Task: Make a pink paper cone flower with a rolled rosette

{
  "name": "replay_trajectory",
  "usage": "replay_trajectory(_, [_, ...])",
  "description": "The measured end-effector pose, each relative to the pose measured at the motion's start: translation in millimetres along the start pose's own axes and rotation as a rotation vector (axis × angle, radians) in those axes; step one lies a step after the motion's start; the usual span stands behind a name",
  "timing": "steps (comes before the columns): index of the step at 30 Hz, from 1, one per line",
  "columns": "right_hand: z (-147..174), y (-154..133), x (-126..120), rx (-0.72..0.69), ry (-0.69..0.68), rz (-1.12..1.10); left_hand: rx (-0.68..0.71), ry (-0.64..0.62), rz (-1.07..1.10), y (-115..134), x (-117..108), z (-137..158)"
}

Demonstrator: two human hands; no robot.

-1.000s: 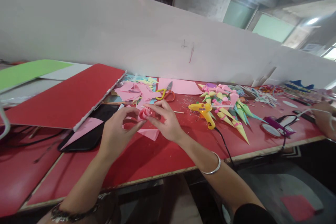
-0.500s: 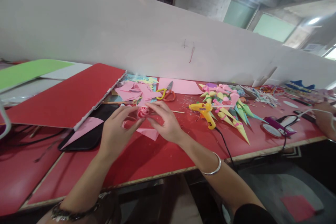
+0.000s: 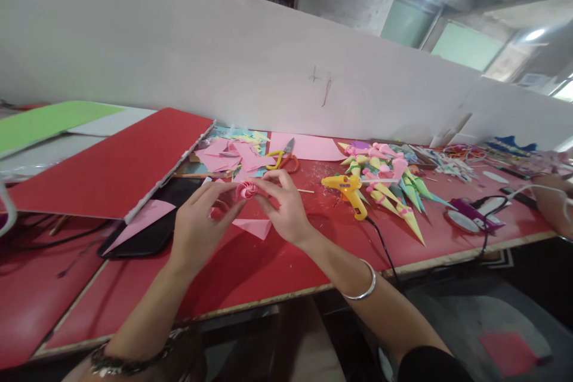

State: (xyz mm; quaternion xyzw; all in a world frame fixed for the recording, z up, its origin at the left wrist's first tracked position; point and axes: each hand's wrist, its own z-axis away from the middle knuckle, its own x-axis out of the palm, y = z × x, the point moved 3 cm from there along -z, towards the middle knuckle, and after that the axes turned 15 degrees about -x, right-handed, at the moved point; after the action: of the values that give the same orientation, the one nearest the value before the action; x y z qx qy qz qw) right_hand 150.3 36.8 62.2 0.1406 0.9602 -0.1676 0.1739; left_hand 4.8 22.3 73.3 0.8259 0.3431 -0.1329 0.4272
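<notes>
Rosette of pink paper point(image 3: 246, 190) is held above the red table point(image 3: 286, 268), between the two hands. The left hand point(image 3: 201, 224) keeps thumb and forefinger narrow on its left side; the right hand point(image 3: 286, 209) pinches its right edge, so neither hand is clearly nearer. It looks round, without evident long axis, its spiral face toward the viewer. Rightward, apart, lies a yellow glue gun point(image 3: 347, 186), pointing left.

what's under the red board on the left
Peeking out by the red board: a flat black item with pink paper on it, and dark cords; anything deeper under is covered.
</notes>
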Motion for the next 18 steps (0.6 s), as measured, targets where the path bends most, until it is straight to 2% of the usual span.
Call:
replay_trajectory(6, [-1.8,-2.5,3.1,-0.06,-0.083,-0.061,-0.046,-0.08,0.079,-3.9,4.3,0.3])
replay_trajectory(11, [-3.5,-5.2,0.6,-0.065,-0.09,-0.062,-0.006,-0.136,0.116,-6.0,6.3,-0.1])
replay_trajectory(18, [-2.2,-6.8,-1.1,-0.03,-0.107,-0.102,-0.03,-0.121,0.034,-3.3,3.2,2.3])
